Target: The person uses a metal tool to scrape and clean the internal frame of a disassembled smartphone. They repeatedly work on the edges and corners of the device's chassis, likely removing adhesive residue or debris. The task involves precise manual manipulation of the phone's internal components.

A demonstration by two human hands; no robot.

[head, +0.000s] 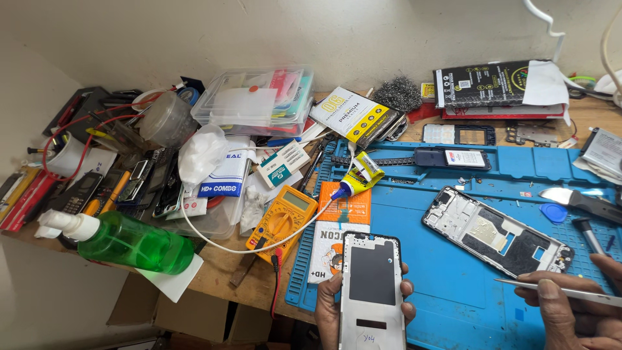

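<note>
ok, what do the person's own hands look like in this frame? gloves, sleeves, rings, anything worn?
Both hands are bare: no gloves and no rings on the fingers that show. The left hand is mostly hidden, with only fingers and thumb showing. The right hand shows short, plain nails. No sleeve, watch or strap is in view; both wrists are cut off by the bottom edge of the picture.

Bare hands [363,304]; no sleeves/gloves vis.
</note>
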